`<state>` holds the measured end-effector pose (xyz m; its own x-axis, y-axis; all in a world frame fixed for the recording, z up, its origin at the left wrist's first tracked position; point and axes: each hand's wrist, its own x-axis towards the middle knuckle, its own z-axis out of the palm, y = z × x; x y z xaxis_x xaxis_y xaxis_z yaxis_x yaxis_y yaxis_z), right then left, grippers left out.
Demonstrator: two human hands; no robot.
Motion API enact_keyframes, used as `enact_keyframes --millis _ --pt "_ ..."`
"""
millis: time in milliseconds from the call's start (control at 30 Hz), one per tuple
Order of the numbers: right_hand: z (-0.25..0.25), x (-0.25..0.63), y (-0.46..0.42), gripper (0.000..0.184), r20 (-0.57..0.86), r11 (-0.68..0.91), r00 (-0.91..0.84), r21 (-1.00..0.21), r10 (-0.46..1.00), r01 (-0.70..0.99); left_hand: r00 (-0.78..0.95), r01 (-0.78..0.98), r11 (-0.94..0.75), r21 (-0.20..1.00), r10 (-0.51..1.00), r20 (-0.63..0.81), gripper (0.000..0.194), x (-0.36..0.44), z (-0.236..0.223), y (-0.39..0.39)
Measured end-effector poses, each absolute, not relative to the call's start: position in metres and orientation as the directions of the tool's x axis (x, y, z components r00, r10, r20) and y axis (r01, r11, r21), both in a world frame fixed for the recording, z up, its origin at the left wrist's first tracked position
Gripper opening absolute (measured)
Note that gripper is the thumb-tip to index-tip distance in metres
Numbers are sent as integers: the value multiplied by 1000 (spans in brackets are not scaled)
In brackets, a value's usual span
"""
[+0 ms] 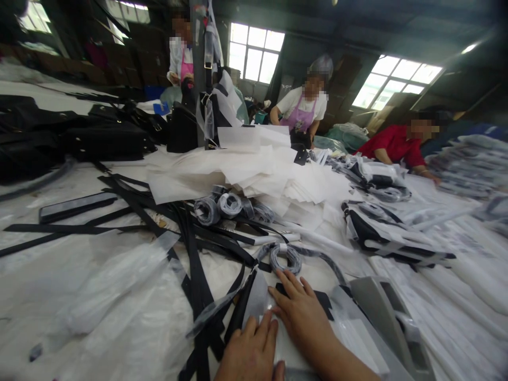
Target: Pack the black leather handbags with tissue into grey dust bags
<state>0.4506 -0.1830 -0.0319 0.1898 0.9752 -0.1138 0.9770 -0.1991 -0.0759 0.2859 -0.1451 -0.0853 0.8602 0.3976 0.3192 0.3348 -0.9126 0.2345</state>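
Note:
My left hand [252, 349] rests at the bottom centre, its fingers stretched out over a black bag [238, 312] partly covered with translucent white paper [257, 296]. Just to its right, my right hand [304, 320] presses on the same covering with fingers spread, and the fingertips of the two hands nearly meet. A coiled strap in clear wrap [286, 258] lies just beyond my right fingertips, with a wrapped strap running behind it. Right of my right hand stands a grey tape dispenser [387, 307]. The underside of the bag is hidden.
Black strips [194, 286] cross the table on the left, near crumpled plastic film [115, 296]. A stack of white paper sheets [254, 169] and black bags [99, 140] lie farther back. Another wrapped bag [381, 235] is at right. Three people stand behind the table.

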Motion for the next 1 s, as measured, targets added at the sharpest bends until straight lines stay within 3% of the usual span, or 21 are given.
enact_keyframes --millis 167,300,367,467,533,567,633,733,867,1000 --pt "-35 460 -167 27 -74 -130 117 -222 990 966 863 348 -905 245 411 294 49 283 -73 -146" --pt "-19 468 -183 43 -2 -147 152 -276 988 950 881 328 -919 219 381 280 47 280 -65 -145" --pt "-6 475 -213 41 139 -200 255 -321 957 926 890 300 -934 193 347 295 46 278 -63 -143" --pt "10 496 -285 28 444 -305 478 -407 758 861 901 279 -944 177 321 291 44 276 -62 -141" --pt "15 516 -340 24 522 -457 648 -460 554 761 913 294 -935 197 335 231 44 277 -59 -140" --pt "15 526 -365 27 493 -539 744 -513 452 668 917 310 -928 209 350 190 44 278 -56 -140" --pt "10 543 -404 33 263 -632 916 -664 302 399 921 336 -916 218 368 125 44 279 -51 -141" --pt "0 555 -428 35 22 -626 959 -753 282 201 924 342 -917 206 369 105 46 281 -45 -144" --pt "-2 551 -421 38 -116 -519 932 -850 343 85 921 347 -919 190 372 117 47 280 -45 -145" --pt "16 539 -423 40 -143 -385 931 -923 336 -3 917 352 -913 204 380 119 46 279 -45 -145"
